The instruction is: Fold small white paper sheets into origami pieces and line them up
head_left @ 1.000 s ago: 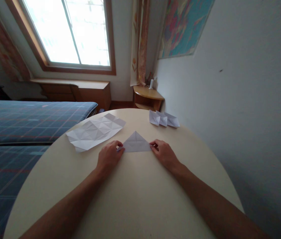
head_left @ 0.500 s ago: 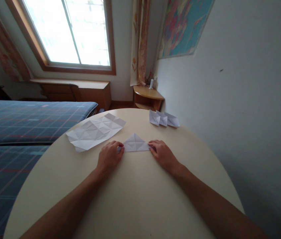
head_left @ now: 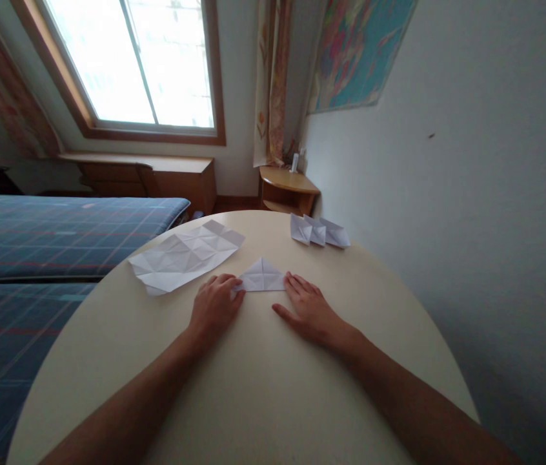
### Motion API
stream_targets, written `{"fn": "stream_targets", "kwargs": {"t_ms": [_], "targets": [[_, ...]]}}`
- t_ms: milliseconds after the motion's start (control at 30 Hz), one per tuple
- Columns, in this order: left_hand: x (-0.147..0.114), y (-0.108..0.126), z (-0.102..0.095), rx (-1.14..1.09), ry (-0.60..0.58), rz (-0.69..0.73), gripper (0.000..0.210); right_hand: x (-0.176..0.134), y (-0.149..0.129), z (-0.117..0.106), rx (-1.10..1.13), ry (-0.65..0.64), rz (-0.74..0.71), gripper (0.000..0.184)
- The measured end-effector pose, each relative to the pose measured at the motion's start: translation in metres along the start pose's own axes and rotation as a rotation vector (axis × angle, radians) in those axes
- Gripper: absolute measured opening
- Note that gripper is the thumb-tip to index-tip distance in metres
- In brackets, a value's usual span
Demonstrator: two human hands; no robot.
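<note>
A white sheet of paper folded into a triangle lies on the table between my hands, its peak pointing away from me and creases crossing its middle. My left hand pinches its left corner between thumb and fingers. Over the right corner, my right hand lies flat with fingers stretched out and the thumb spread apart, resting on the table; the fingers cover that corner.
On the round cream table, a creased, unfolded paper sheet lies at the back left. Several folded paper pieces stand in a row at the back right. A plaid mattress borders the table's left side; a wall rises at the right.
My right hand has gone from pinching the right corner to lying flat on it, thumb swung away toward me. The left hand stays at its corner. The triangle's bottom edge has shifted slightly away.
</note>
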State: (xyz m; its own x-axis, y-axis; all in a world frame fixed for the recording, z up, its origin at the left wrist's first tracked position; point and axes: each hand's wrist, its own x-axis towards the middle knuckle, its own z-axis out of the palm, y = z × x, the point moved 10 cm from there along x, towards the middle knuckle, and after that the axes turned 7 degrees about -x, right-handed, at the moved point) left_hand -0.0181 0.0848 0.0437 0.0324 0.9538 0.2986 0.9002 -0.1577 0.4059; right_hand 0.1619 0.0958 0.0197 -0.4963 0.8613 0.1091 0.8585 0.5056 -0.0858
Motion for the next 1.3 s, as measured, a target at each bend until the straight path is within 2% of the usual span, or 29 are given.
{"fn": "stream_targets", "kwargs": {"t_ms": [267, 467, 567, 833, 1000, 1167, 1300], "targets": [[-0.008, 0.019, 0.011, 0.088, -0.086, 0.076, 0.032, 0.000, 0.000, 0.002, 0.002, 0.011, -0.021, 0.081], [-0.017, 0.029, 0.030, 0.108, -0.138, 0.097, 0.061, 0.001, -0.005, 0.006, 0.021, -0.039, -0.076, 0.085], [-0.019, 0.030, 0.036, 0.076, -0.156, 0.135, 0.066, 0.001, -0.009, 0.004, 0.033, -0.039, -0.110, 0.082], [-0.019, 0.034, 0.035, 0.077, -0.187, 0.207, 0.066, 0.001, -0.012, -0.002, 0.053, -0.003, -0.133, 0.072], [-0.020, 0.042, 0.035, 0.076, -0.204, 0.275, 0.065, 0.004, -0.010, -0.013, 0.069, 0.076, -0.107, 0.057], [-0.022, 0.046, 0.035, 0.026, -0.208, 0.335, 0.065, 0.005, -0.011, -0.008, 0.086, 0.050, -0.108, 0.067], [-0.021, 0.049, 0.027, -0.001, -0.188, 0.362, 0.052, 0.003, -0.017, -0.002, 0.074, 0.011, -0.160, 0.069]]}}
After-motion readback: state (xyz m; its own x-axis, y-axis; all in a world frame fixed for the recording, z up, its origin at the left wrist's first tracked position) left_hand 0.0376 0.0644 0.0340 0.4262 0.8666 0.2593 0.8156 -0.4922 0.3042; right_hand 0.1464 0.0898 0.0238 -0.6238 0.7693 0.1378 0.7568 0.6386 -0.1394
